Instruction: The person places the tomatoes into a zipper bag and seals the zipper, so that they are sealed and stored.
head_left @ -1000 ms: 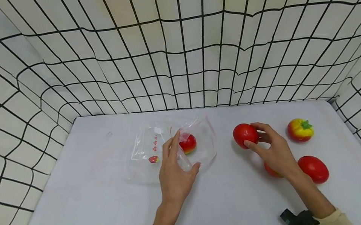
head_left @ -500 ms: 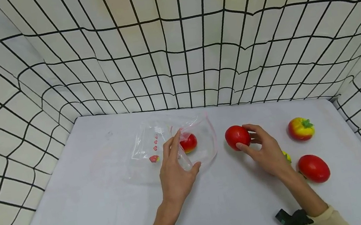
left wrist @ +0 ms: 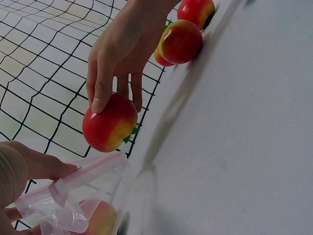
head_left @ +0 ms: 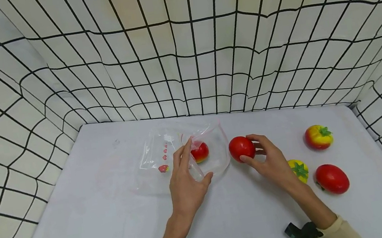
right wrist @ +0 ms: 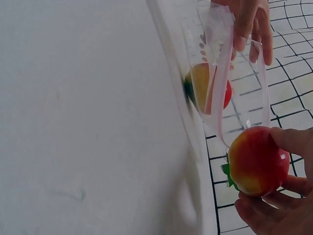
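Observation:
My right hand (head_left: 272, 160) grips a red-and-yellow round fruit (head_left: 241, 149) between thumb and fingers, just right of the bag's mouth. The clear zip bag (head_left: 152, 156), printed with red shapes, lies mid-table with another red-yellow fruit (head_left: 200, 152) inside. My left hand (head_left: 187, 188) holds the bag's edge, thumb and fingers apart. In the left wrist view the held fruit (left wrist: 110, 123) hangs above the pink-rimmed opening (left wrist: 80, 183). The right wrist view shows the held fruit (right wrist: 258, 161) beside the bag's rim (right wrist: 266, 98), green leaves pointing left.
Three more fruits are on the table's right side: a red-yellow one (head_left: 318, 137) at the back, a yellow one with green leaves (head_left: 299, 170) partly behind my right forearm, and a large red one (head_left: 331, 179). Black wire mesh (head_left: 198, 77) borders the white table (head_left: 91, 212).
My right hand has moved left with its fruit, up to the bag's mouth. The yellow fruit that its arm covered now shows. My left hand and the bag have hardly moved.

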### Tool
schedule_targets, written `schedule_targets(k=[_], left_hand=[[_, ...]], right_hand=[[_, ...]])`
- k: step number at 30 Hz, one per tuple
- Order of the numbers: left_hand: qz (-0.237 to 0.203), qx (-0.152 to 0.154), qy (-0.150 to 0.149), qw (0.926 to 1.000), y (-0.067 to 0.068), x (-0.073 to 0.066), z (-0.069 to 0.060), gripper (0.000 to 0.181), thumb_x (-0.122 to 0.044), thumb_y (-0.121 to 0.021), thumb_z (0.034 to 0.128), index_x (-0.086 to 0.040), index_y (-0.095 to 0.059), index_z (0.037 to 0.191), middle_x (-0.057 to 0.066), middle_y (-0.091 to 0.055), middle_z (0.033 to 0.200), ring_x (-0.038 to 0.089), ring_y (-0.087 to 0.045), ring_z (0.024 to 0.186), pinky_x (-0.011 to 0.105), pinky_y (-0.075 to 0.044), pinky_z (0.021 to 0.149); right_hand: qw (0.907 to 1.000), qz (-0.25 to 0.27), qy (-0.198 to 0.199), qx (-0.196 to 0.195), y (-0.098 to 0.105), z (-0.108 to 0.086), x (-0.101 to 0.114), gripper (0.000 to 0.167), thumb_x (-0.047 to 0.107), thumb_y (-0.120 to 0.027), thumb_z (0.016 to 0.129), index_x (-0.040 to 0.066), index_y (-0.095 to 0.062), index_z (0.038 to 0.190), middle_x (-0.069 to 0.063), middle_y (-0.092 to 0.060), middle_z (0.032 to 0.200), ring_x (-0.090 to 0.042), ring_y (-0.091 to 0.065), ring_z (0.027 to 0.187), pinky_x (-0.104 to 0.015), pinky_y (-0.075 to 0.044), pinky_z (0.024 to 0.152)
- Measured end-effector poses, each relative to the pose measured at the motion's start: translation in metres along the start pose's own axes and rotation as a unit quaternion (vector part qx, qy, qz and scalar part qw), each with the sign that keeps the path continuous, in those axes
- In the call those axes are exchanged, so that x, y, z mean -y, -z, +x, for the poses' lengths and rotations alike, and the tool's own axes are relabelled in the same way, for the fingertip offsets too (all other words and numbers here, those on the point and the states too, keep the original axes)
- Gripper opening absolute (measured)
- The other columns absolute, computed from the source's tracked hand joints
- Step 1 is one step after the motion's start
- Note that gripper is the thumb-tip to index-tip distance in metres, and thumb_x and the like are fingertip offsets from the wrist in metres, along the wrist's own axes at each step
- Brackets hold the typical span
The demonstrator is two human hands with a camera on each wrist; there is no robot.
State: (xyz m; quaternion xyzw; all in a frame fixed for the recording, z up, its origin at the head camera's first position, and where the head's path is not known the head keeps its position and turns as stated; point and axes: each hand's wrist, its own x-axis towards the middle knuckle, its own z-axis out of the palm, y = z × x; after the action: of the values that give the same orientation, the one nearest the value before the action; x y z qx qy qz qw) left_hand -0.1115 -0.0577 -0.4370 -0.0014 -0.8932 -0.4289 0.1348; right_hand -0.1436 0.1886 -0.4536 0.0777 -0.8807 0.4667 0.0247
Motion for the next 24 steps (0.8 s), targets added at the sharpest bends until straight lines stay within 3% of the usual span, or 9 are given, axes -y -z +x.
schedule_targets(k=[24], left_hand=[[0.001, 0.0, -0.009, 1.0, -0.001, 0.0, -0.001, 0.11, -0.014, -0.097, 0.0694, -0.031, -0.038, 0.161, 0.004, -0.049, 0.154, 0.025, -0.05, 0.144, 0.05, -0.062, 0.095]], right_hand=[[0.9997, 0.025, -0.001, 0.005, -0.017, 0.005, 0.008, 0.075, 0.017, -0.086, 0.086, 0.007, -0.049, 0.15, -0.013, -0.054, 0.146, -0.035, -0.056, 0.136, -0.053, -0.059, 0.102]])
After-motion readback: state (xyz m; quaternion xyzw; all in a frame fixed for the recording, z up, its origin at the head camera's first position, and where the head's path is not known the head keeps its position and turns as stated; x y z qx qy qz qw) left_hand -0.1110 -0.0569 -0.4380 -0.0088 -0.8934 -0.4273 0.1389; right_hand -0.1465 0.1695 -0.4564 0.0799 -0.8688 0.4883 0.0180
